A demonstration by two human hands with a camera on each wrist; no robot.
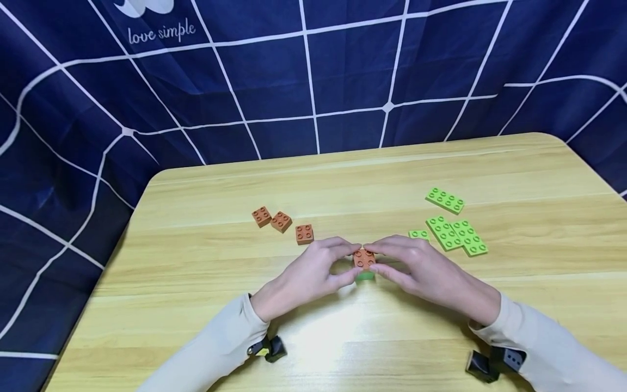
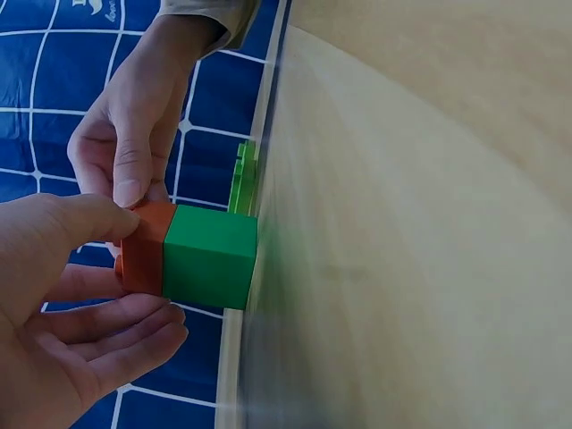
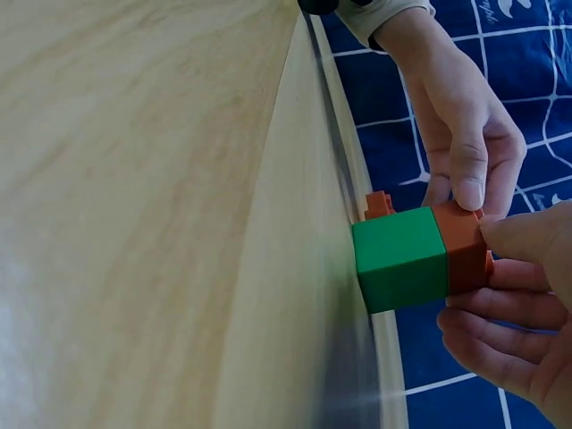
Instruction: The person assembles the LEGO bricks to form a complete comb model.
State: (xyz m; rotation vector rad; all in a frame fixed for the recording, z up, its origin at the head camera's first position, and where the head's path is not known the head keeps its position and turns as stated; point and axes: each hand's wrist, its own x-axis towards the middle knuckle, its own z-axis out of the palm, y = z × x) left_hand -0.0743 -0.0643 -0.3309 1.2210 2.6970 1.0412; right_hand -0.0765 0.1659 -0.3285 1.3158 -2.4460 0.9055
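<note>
A reddish-brown building brick (image 1: pixel 364 259) with four studs sits on top of a taller, smooth-sided green block (image 2: pixel 211 257). The green block stands upright on the wooden table. From the left, my left hand (image 1: pixel 315 270) pinches the brown brick between thumb and fingers. My right hand (image 1: pixel 425 268) pinches the same brick from the other side, thumb at the near edge and fingertips at the far edge. Both wrist views show the brown brick flush against the green block, with the fingers around the brown part only.
Several reddish-brown bricks (image 1: pixel 304 234) lie to the left, beyond my left hand. At the right are flat light-green plates (image 1: pixel 444 200), one partly behind my right hand. The wooden table (image 1: pixel 206 261) ends at a dark blue curtain (image 1: pixel 274 71) with white lines.
</note>
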